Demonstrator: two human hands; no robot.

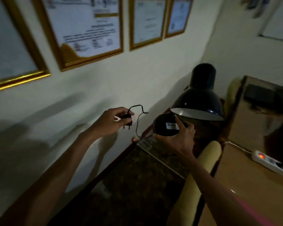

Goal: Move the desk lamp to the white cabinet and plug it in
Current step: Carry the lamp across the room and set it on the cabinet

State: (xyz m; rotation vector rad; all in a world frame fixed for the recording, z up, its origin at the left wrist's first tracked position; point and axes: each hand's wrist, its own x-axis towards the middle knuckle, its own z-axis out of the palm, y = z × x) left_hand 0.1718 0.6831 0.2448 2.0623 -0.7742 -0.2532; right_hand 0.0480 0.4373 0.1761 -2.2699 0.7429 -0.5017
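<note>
The black desk lamp point(201, 95) is held up in the air at centre right, its shade open downward. My right hand point(181, 137) grips the lamp's round base point(163, 124), which bears a white label. My left hand point(111, 121) pinches the black two-pin plug point(127, 121), prongs pointing down. The thin black cord point(138, 121) loops between plug and base. No white cabinet can be made out in this dim view.
Framed certificates point(87, 30) hang on the white wall ahead. A dark patterned seat point(137, 176) with cream armrests point(203, 163) lies below my arms. A white power strip point(268, 162) with a lit orange switch rests on the wooden floor at right. A small red light point(134, 140) glows by the wall.
</note>
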